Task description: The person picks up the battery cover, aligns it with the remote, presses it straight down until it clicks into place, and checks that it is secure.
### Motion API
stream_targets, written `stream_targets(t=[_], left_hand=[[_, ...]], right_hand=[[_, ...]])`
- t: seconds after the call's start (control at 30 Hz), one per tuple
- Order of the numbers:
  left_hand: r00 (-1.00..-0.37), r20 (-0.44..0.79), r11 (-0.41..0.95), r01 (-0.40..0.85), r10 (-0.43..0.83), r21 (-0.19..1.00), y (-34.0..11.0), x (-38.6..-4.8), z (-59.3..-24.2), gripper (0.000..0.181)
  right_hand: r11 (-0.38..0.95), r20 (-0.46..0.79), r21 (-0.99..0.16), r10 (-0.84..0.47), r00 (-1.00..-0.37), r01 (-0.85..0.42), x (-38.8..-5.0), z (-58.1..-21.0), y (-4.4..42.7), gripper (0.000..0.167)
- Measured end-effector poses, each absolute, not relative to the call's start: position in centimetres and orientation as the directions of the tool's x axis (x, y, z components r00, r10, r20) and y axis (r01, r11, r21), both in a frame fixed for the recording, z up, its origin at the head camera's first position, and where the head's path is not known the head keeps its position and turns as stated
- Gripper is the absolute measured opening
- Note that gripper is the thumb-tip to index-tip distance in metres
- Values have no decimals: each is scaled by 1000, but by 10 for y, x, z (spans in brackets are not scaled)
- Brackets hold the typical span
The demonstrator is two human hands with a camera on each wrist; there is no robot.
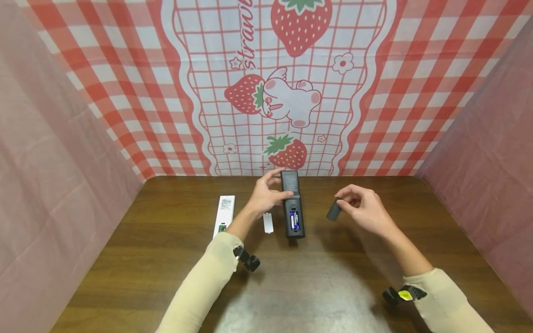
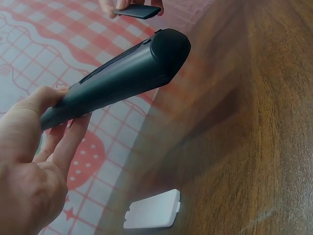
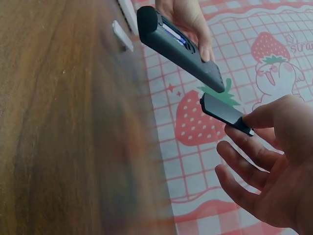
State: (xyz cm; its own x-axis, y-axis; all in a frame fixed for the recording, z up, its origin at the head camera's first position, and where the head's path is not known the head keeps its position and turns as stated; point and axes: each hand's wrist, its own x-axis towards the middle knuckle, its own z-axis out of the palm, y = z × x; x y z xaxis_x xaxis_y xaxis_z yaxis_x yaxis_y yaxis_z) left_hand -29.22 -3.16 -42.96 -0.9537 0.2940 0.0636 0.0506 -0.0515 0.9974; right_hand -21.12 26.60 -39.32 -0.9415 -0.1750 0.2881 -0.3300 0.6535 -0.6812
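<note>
The batteries point(image 1: 294, 220) lie uncovered and could spill if my left hand point(image 1: 268, 194) turned the black remote point(image 1: 293, 202) over; the dark cover point(image 1: 332, 211), held only near one end, could twist or drop if it knocked the remote's edge. My left thumb and fingers grip the remote's upper half, to the left of my right hand point(image 1: 366, 210) and apart from it; that one pinches the cover, its lower fingers loosely spread, though I can't quite make out its tabs.
</note>
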Motion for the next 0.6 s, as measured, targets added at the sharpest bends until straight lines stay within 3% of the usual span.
stream_targets(t=[0.6], left_hand=[[-955,69,-62,54,288,997,-33,-291,-430,86]], right_hand=[[562,297,-747,-195,-935,-355,-214,-404,252,12]])
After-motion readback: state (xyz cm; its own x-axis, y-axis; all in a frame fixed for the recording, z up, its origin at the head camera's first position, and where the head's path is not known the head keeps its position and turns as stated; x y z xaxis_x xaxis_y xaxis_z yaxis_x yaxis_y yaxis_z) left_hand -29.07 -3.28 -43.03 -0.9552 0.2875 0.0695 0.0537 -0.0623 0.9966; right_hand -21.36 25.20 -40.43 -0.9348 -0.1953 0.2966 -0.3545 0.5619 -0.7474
